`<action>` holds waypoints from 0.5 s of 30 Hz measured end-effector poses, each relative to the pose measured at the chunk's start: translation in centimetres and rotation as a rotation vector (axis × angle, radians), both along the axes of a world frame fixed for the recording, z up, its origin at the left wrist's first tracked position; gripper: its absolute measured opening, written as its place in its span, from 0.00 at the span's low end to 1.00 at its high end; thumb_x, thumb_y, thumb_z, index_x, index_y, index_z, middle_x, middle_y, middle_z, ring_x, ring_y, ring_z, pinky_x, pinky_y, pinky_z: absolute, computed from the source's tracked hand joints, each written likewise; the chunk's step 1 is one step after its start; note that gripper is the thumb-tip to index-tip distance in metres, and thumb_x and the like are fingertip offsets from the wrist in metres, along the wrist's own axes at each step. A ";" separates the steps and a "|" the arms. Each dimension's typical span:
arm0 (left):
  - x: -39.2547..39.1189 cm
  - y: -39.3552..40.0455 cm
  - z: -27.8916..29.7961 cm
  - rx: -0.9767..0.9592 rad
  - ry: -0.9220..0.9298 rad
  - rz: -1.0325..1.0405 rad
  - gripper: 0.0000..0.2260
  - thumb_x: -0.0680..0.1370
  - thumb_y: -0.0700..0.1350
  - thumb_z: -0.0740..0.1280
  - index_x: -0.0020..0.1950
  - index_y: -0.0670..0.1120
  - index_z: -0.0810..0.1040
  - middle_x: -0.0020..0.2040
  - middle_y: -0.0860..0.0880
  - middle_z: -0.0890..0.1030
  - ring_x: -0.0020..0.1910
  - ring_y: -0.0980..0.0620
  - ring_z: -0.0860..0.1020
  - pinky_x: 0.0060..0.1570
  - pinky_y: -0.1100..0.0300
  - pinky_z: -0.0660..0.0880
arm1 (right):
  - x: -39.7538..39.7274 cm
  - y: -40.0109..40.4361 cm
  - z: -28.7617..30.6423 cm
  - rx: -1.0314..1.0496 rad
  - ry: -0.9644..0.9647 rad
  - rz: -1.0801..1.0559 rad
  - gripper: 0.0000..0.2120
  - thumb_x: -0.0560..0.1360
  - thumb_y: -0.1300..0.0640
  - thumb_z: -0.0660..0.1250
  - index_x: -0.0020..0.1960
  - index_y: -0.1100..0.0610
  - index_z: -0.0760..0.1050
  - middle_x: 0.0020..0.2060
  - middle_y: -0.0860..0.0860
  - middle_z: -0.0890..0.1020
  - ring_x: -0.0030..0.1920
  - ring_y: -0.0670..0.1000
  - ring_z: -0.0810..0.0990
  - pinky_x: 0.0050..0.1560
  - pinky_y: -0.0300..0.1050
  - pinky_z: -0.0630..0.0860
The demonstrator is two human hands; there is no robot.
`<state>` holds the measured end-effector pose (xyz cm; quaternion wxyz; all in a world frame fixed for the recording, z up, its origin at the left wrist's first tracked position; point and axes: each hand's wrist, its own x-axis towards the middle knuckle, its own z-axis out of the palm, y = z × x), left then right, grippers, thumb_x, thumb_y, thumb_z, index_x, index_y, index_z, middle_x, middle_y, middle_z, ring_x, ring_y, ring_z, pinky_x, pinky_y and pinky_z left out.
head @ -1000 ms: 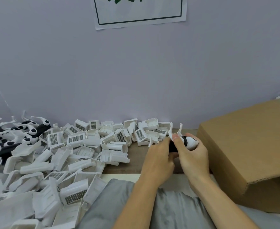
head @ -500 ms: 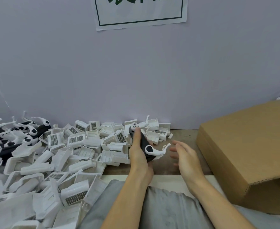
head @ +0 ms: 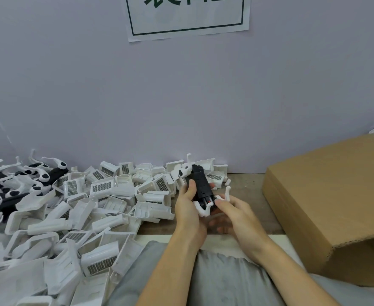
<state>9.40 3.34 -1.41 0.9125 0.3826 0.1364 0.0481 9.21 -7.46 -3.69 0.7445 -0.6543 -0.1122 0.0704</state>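
A black and white plastic part (head: pixel 200 184) with white curved arms at both ends is held above the bench, its long black body pointing away from me. My left hand (head: pixel 187 207) grips its left side, thumb up along the black body. My right hand (head: pixel 232 214) holds its near white end, thumb on top and fingers curled beneath. A big heap of white plastic housings (head: pixel 106 195) with grilled faces covers the bench to the left.
A pile of similar black and white parts (head: pixel 11 184) lies at the far left. An open cardboard box (head: pixel 327 195) stands at the right, close to my right hand. The purple wall (head: pixel 181 96) with a paper sign rises behind the bench. My grey-clothed lap fills the bottom.
My left hand carried the part a little left and back toward the middle, turning it. My right hand, open half a second ago, has come back and taken hold of the near end.
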 end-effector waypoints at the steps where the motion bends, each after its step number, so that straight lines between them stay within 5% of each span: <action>1: 0.0 0.0 0.0 0.016 -0.007 -0.009 0.20 0.85 0.51 0.58 0.70 0.41 0.74 0.58 0.35 0.82 0.48 0.39 0.80 0.46 0.48 0.76 | 0.0 0.0 0.0 -0.002 0.002 0.003 0.10 0.81 0.55 0.63 0.47 0.53 0.82 0.41 0.57 0.86 0.37 0.53 0.83 0.36 0.43 0.74; 3: -0.1 -0.1 -0.3 0.095 0.001 -0.067 0.22 0.84 0.55 0.57 0.70 0.42 0.75 0.63 0.35 0.80 0.50 0.39 0.80 0.42 0.52 0.76 | 0.0 0.1 0.1 0.010 0.019 0.004 0.10 0.81 0.55 0.63 0.46 0.54 0.82 0.39 0.57 0.85 0.36 0.53 0.82 0.36 0.44 0.75; 6: -0.1 -0.3 -0.7 0.197 -0.047 -0.088 0.16 0.84 0.54 0.58 0.63 0.47 0.78 0.54 0.40 0.84 0.39 0.42 0.81 0.29 0.59 0.74 | -0.1 0.1 0.1 -0.003 0.014 0.002 0.09 0.81 0.57 0.63 0.48 0.58 0.81 0.37 0.57 0.83 0.34 0.53 0.78 0.38 0.46 0.75; 15: 0.1 -0.7 -0.9 0.358 -0.146 -0.085 0.14 0.84 0.52 0.58 0.46 0.57 0.82 0.41 0.49 0.86 0.35 0.46 0.83 0.30 0.59 0.75 | 0.2 0.1 -0.1 0.039 0.044 -0.037 0.07 0.80 0.60 0.63 0.50 0.58 0.80 0.32 0.52 0.81 0.30 0.51 0.76 0.36 0.47 0.75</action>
